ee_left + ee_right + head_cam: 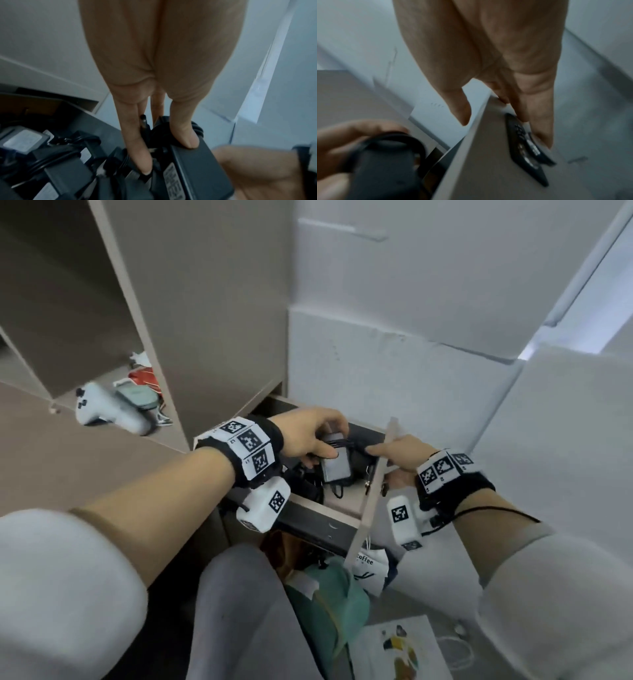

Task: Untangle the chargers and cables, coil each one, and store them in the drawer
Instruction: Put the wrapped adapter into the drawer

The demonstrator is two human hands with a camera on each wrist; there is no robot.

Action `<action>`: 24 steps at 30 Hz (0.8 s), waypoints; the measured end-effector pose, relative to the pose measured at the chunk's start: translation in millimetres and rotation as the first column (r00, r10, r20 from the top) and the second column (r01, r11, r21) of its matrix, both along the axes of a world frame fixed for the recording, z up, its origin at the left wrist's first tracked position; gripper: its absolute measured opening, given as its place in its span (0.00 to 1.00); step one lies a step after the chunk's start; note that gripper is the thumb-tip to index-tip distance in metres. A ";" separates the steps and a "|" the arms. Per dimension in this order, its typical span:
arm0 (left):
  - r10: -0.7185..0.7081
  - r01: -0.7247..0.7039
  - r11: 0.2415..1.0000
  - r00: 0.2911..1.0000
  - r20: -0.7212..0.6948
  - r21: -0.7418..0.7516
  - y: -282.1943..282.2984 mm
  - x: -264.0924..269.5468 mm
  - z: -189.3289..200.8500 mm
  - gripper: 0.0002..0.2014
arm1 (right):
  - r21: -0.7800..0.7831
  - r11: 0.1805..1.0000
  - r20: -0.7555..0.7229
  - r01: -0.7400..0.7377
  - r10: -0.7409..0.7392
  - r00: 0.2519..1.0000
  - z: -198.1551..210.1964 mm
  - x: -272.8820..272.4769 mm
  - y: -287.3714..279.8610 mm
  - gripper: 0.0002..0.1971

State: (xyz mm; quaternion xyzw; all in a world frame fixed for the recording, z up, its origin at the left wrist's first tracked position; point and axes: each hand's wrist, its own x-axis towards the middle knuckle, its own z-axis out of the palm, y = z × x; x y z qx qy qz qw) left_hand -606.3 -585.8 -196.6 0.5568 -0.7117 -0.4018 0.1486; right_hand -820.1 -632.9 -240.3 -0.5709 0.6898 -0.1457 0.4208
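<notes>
My left hand (318,453) grips a dark charger brick (337,465) with its black cable wound round it, just above the open drawer (368,508). In the left wrist view the left hand (168,155) pinches that brick (193,169) between thumb and fingers. Other coiled chargers (25,140) lie in the drawer below it. My right hand (383,455) holds the top edge of the drawer front. In the right wrist view its thumb (460,112) is inside the drawer front (488,155) and its fingers (542,128) are outside, by the black handle (525,151).
A white game controller (102,412) and a grey pouch (137,398) sit in the open shelf at left. Below the drawer are a green bag (329,604), a white paper coffee bag (371,571) and a printed sheet (400,648). My knee (239,611) is close under the drawer.
</notes>
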 end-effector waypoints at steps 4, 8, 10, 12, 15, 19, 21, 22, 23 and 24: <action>-0.062 0.054 0.997 0.985 0.161 0.052 -23.8 -19.2 -29.7 0.20 | -0.011 1.000 0.007 -0.009 0.009 1.000 -10.2 1.1 -8.2 0.17; -0.196 0.180 0.981 0.930 0.311 0.078 -40.7 -40.1 -46.5 0.19 | 0.013 0.999 0.027 -0.038 0.038 0.999 -12.6 -1.6 -12.3 0.15; -0.226 0.229 0.973 0.897 0.380 0.038 -46.9 -44.8 -46.9 0.20 | 0.028 0.999 0.035 -0.036 0.035 0.999 -14.3 -2.8 -15.0 0.14; -0.230 0.242 0.970 0.888 0.398 0.021 -52.2 -46.0 -47.3 0.20 | 0.044 0.998 0.046 -0.041 0.039 0.998 -13.6 -2.8 -16.8 0.14; -0.222 0.236 0.972 0.890 0.398 0.012 -54.2 -47.8 -54.0 0.15 | 0.068 0.997 0.061 -0.048 0.044 0.997 -16.4 -3.4 -20.5 0.15; -0.275 0.272 0.960 0.866 0.418 0.067 -47.9 -60.2 -64.2 0.08 | 0.072 0.996 0.066 -0.048 0.043 0.997 -22.6 -6.0 -25.4 0.18; -0.271 0.242 0.962 0.884 0.381 0.124 -48.4 -62.8 -60.7 0.08 | 0.076 0.996 0.090 -0.049 0.042 0.995 -22.3 -6.2 -24.7 0.17; -0.254 0.209 0.965 0.901 0.353 0.159 -49.0 -61.9 -55.6 0.10 | 0.080 0.996 0.102 -0.044 0.035 0.994 -20.8 -6.1 -23.2 0.17; -0.229 0.174 0.967 0.913 0.337 0.187 -50.3 -59.7 -50.1 0.11 | 0.081 0.996 0.113 -0.040 0.030 0.993 -18.9 -6.0 -21.6 0.18; -0.205 0.140 0.969 0.915 0.348 0.202 -50.8 -56.6 -43.8 0.13 | 0.085 0.996 0.121 -0.040 0.029 0.992 -17.5 -6.1 -20.8 0.18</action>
